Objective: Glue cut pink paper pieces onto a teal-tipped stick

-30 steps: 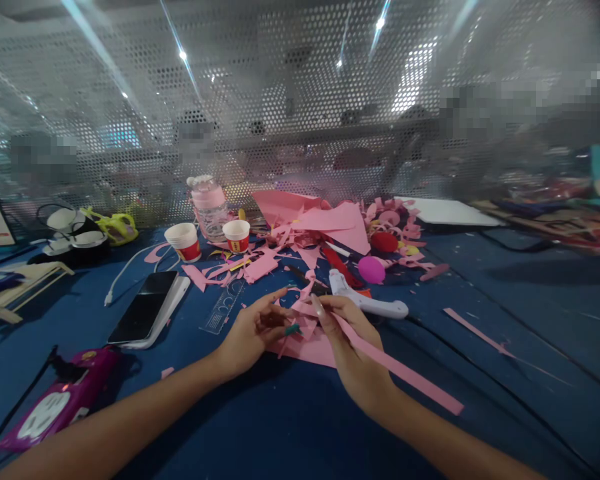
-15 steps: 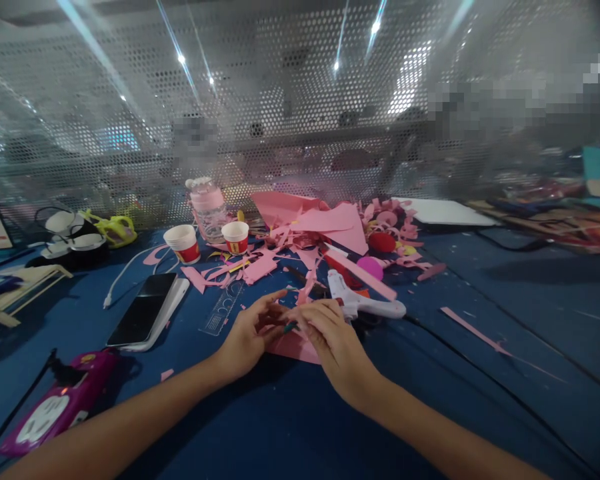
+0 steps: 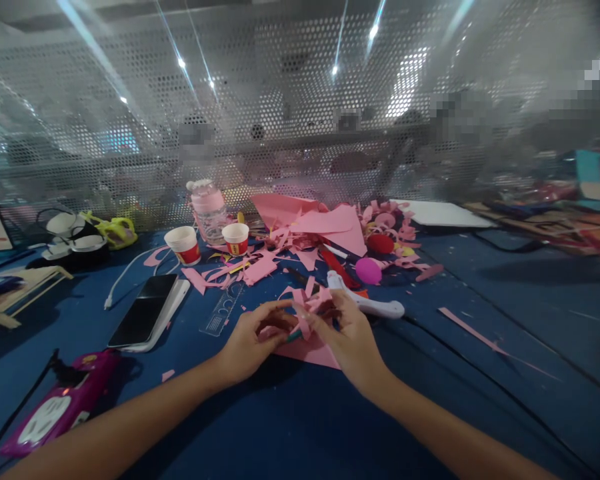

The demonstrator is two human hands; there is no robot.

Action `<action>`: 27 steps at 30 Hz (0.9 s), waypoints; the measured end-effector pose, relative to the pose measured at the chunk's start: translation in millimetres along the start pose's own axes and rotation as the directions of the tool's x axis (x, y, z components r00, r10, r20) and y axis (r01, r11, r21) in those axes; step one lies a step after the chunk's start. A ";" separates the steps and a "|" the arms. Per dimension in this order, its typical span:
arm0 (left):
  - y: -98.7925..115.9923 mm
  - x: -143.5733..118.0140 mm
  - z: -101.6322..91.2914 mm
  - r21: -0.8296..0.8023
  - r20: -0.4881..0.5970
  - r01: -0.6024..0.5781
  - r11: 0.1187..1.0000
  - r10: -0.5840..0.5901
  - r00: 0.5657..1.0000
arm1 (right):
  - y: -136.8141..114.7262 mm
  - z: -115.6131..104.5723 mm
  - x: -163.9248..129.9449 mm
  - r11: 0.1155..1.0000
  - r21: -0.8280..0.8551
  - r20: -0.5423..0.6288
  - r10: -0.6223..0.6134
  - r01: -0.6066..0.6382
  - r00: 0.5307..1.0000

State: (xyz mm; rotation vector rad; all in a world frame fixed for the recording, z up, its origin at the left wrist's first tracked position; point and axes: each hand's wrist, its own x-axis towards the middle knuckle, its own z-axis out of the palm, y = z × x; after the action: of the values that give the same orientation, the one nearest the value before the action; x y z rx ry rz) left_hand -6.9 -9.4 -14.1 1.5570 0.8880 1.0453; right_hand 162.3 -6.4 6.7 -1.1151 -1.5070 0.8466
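Both hands meet over the middle of the blue table (image 3: 480,373), and it's a tight little huddle of fingers and pink paper. The left hand (image 3: 247,340) curls in from the left, thumb and forefinger pinched together on a curled pink paper piece (image 3: 310,310), with a small green-tipped stick (image 3: 294,333) poking out between the two hands. The right hand (image 3: 353,340) comes in from the other side, its fingertips closed on the same pink curl, so the piece is held by both hands just above the tabletop. Directly beneath them lies a flat pink sheet (image 3: 313,350), partly covered by the right palm. Just beyond the right hand, a white glue gun (image 3: 375,305) rests on the table, nozzle end tucked behind the fingers. Further back there's a heap of pink paper scraps (image 3: 320,230), a magenta egg-shaped sponge (image 3: 369,270) and a red ball (image 3: 380,243) in among them. Off to the left, a clear ruler (image 3: 223,308) sits near the left hand, then a phone (image 3: 143,312), two paper cups (image 3: 183,243) and a pink-banded bottle (image 3: 209,208). A purple power strip (image 3: 55,407) lies by the left forearm, and a loose pink strip (image 3: 473,328) sits well apart on the right.
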 end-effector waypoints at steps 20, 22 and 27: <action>11.4 2.7 5.3 -0.209 -0.051 0.185 0.960 -0.199 0.979 | 1.9 7.5 -0.8 0.990 0.140 0.134 0.012 -0.031 0.991; 12.3 1.9 4.8 -0.217 -0.039 0.174 0.960 -0.186 0.982 | 2.3 7.0 -0.5 0.994 0.111 0.126 -0.025 0.011 0.992; 12.8 1.6 4.4 -0.164 -0.068 0.133 0.978 -0.146 0.987 | -0.1 4.6 -0.7 0.996 0.013 0.137 -0.091 0.090 0.986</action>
State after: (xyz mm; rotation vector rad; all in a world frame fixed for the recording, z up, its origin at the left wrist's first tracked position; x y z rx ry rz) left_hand -1.7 -12.1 -1.8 1.3097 0.9311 1.0559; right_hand 157.9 -6.9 5.6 -0.9921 -1.6540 0.8798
